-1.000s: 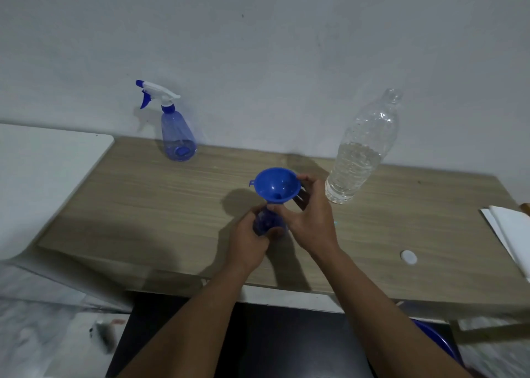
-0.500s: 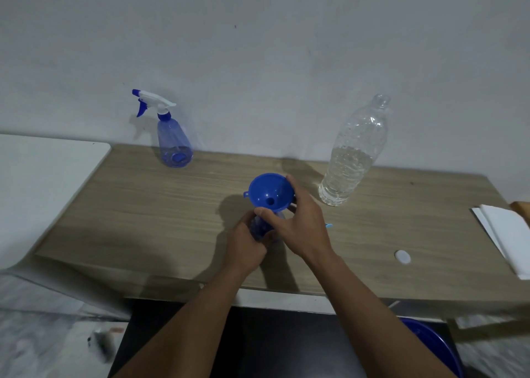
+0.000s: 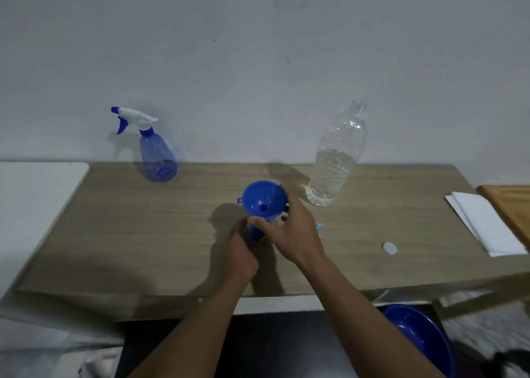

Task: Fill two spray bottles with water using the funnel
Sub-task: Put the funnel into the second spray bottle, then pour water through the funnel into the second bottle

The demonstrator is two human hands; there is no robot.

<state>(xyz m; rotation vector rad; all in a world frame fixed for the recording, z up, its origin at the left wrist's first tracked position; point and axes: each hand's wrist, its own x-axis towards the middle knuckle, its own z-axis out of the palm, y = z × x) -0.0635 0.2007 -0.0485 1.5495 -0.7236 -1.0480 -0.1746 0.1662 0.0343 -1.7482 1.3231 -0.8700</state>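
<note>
At the middle of the wooden table (image 3: 143,234), a blue funnel (image 3: 262,199) sits in the neck of a blue spray bottle (image 3: 253,235) with its sprayer head off. My left hand (image 3: 239,251) is wrapped around that bottle's body and hides most of it. My right hand (image 3: 289,230) grips the funnel from the right, thumb under the cone. A second blue spray bottle (image 3: 157,159) with a white trigger head stands at the back left. A clear, uncapped water bottle (image 3: 334,162), roughly half full, stands at the back right.
A white bottle cap (image 3: 389,248) lies on the table to the right. A small light-blue piece (image 3: 319,226) shows behind my right hand. Folded white paper (image 3: 484,222) and a wooden board (image 3: 513,205) lie at the right edge. A blue basin (image 3: 421,340) sits below the table.
The camera has tilted, so everything sits lower in view. My right hand has shifted its hold on the funnel slightly. The bottles on the table have not moved.
</note>
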